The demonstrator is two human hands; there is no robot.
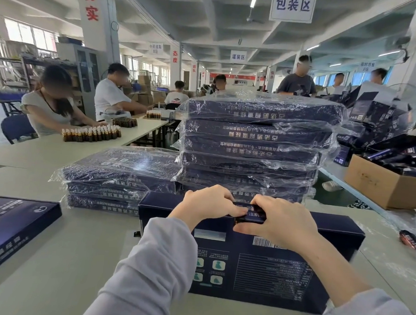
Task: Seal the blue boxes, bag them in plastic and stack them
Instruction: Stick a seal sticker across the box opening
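Observation:
A flat dark blue box (263, 270) lies in front of me, printed back side up. Both hands meet at its far edge over a small dark label or flap (251, 214). My left hand (206, 203) presses on it with extended fingers. My right hand (281, 220) pinches it from the right. Behind stands a tall stack of plastic-bagged blue boxes (256, 145), and a lower bagged stack (118, 176) sits to its left. Another unbagged blue box (7, 228) lies at the left edge.
A cardboard carton (390, 185) full of dark packs stands at the right. A small dark pack (413, 240) lies on clear plastic at the right. Brown bottles (91, 133) line the far table where people sit working.

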